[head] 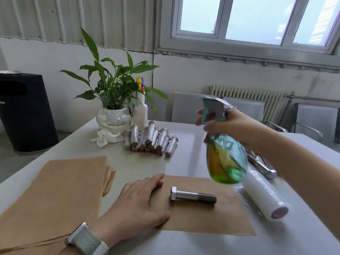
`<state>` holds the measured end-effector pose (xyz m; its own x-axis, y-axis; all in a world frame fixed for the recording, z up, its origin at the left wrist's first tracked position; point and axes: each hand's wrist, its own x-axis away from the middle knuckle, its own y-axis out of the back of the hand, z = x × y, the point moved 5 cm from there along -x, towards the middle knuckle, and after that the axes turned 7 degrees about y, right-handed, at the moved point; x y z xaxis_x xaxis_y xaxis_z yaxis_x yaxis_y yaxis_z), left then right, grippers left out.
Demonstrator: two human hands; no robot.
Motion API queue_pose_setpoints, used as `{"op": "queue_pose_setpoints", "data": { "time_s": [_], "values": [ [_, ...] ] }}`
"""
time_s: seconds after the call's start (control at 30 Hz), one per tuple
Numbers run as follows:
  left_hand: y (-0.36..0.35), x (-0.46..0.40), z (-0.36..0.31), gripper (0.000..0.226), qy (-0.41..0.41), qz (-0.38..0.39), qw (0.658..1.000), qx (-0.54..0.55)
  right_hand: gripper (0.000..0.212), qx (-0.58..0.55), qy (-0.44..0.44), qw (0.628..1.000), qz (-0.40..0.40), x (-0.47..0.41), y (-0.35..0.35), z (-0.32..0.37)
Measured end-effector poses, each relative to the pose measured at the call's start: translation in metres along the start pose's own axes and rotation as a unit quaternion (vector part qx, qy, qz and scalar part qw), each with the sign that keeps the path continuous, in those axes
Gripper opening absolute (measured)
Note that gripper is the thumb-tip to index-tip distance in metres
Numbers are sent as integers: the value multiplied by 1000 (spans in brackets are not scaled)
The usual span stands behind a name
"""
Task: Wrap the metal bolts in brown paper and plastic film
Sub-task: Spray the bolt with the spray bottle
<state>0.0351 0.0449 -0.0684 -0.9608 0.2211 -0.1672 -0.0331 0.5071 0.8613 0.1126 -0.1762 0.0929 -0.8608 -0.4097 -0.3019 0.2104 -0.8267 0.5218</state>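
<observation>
- Two hands were in my view: my right hand was curled round the neck of a spray bottle, with fingers at its trigger, and held it in the air above the table.
- That bottle was see-through and blurred, with green and yellow showing at its bottom; it hung over the right edge of a single sheet of brown paper.
- My left hand lay flat with straight fingers, pressing on the left edge of that sheet; a watch with a grey band sat on its wrist.
- One bare bolt lay on the sheet near its middle, head to the left and thread to the right, apart from both hands.
- Just right of the sheet lay a roll of plastic film, its end toward me.
- Beyond the roll, partly hidden by my right arm, I saw more bare bolts; I could not count them.
- Left of the single sheet lay a stack of brown paper.
- Farther back, near the table's middle, a pile of wrapped bolts lay in shiny film with brown ends showing.
- Behind that pile lay a crumpled tissue, a potted plant in a glass bowl and a white spray bottle.
</observation>
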Motion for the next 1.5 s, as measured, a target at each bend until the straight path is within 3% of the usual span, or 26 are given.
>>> {"op": "queue_pose_setpoints", "data": {
  "time_s": [0.1,0.2,0.33,0.53,0.67,0.83,1.07,1.23,1.4,1.5],
  "values": [
    [0,1,1,88,-1,-13,1000,3,40,29,-136,979,147,46,-15,-3],
    [1,0,0,89,-3,-22,1000,6,35,80,-248,925,276,88,-36,-14],
    [0,-1,1,90,-4,-19,1000,12,24,113,-294,892,324,105,-46,-18],
    [1,0,2,88,-3,-23,1000,11,41,109,-315,893,301,102,-56,-19],
    [1,0,2,88,0,-24,1000,12,36,157,-282,900,292,97,-56,-17],
    [0,-1,2,89,-1,-22,1000,9,25,142,-301,900,282,109,-37,-20],
    [0,-1,2,90,-1,-16,1000,11,33,100,-362,890,257,127,-22,-31],
    [1,0,2,89,-5,-23,1000,6,41,62,-346,898,265,121,-13,-29],
    [1,0,1,88,-6,-24,1000,8,37,96,-197,972,90,59,20,-5],
    [2,0,0,89,-3,-22,1000,7,25,79,-121,988,-57,15,26,-11]
  ]
}}
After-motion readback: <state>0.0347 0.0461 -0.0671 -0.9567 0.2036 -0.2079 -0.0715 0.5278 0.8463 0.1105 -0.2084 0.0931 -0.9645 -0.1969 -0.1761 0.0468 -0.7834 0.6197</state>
